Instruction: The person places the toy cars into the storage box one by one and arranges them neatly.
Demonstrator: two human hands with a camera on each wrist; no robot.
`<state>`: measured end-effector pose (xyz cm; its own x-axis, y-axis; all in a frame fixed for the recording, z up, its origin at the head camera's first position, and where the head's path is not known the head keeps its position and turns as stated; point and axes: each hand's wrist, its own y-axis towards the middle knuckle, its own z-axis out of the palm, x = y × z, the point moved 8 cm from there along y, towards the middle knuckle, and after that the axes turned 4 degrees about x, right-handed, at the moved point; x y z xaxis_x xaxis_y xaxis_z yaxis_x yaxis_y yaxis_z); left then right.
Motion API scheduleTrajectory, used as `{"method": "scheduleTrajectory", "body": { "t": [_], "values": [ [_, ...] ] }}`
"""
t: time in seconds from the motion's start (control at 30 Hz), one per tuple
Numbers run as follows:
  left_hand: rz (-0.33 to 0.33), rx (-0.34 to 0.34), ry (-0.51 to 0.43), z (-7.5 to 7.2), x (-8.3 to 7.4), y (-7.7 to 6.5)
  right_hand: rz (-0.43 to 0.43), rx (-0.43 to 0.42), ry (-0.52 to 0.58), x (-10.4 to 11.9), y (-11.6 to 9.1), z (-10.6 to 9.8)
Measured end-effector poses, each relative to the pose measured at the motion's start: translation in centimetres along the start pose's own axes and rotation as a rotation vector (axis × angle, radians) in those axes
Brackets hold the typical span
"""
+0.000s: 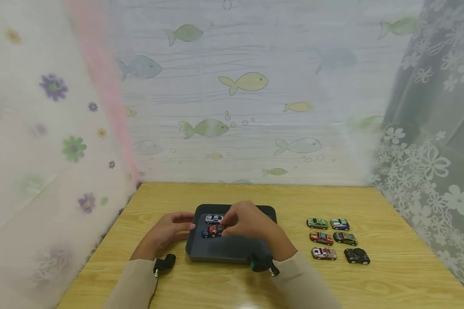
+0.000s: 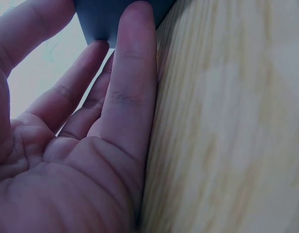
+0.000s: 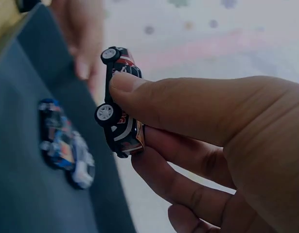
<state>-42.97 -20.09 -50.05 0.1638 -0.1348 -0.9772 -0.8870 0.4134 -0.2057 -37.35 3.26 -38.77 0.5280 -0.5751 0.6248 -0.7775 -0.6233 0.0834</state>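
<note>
My right hand (image 1: 249,221) is over the left part of a dark grey tray (image 1: 236,259). Between thumb and fingers it pinches a small black toy car (image 3: 121,104) with red and white markings, held above the tray floor in the right wrist view. Below it in the tray lie a blue, red and black toy car (image 3: 56,133) and a white toy car (image 1: 213,219), side by side. At the tray's left side is my left hand (image 1: 166,231), its extended fingers touching the outer wall (image 2: 98,22).
On the wooden table (image 1: 286,283), right of the tray, several toy cars stand in two columns, among them a green car (image 1: 317,223), an orange-red car (image 1: 321,237) and a black car (image 1: 357,255). Fish-patterned cloth (image 1: 247,107) hangs behind the table.
</note>
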Motion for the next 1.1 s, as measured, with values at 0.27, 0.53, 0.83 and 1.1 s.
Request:
{"method": "scheduleTrajectory", "body": {
  "t": [0.27, 0.53, 0.83, 1.1],
  "values": [
    [0.005, 0.005, -0.012, 0.3, -0.2, 0.3, 0.034, 0.049, -0.037, -0.9, 1.3, 2.8],
    [-0.016, -0.015, 0.004, 0.0, 0.0, 0.1, 0.047, 0.043, 0.016, -1.0, 1.8, 4.5],
    [-0.006, -0.009, 0.004, -0.2, -0.1, 0.0, 0.063, 0.032, 0.014, -1.1, 2.1, 5.4],
    [-0.02, -0.022, 0.014, -0.1, 0.2, 0.1, 0.057, 0.018, -0.02, -1.5, 2.2, 5.7]
  ]
}}
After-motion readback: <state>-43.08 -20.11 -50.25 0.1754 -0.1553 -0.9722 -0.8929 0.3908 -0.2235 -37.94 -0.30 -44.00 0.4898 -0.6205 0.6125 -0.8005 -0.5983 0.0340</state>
